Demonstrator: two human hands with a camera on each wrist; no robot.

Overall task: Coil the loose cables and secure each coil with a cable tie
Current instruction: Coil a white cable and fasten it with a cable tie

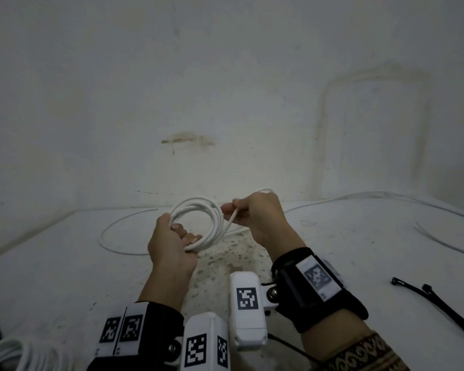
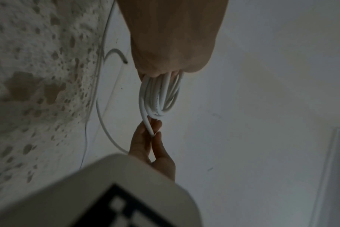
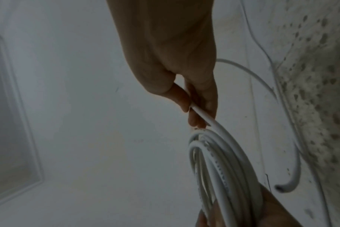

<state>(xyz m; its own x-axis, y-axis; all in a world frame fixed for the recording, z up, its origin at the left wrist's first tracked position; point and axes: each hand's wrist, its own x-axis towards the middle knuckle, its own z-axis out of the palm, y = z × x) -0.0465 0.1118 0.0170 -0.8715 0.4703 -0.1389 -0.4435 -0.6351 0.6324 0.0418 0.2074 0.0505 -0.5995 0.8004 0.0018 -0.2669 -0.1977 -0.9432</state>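
cable ties [image 1: 437, 301] lie right of hands; coiled cable [image 1: 16, 354] lower left.

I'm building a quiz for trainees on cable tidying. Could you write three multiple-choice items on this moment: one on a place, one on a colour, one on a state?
1. Where do the black plastic cable ties lie?
A. On the table to the person's right
B. Inside the coil
C. In the left hand

2. What colour is the round cable being coiled?
A. Black
B. White
C. Orange

3. How is the coil held?
A. It lies free on the table
B. The left hand grips it while the right hand pinches the running strand
C. A tie binds it

Answers:
1 A: the black plastic cable ties rest on the speckled white table, right of both hands.
2 B: the round white cable coil shows white in every view.
3 B: the left hand wraps the loops; the right hand pinches the strand; no tie is on it.
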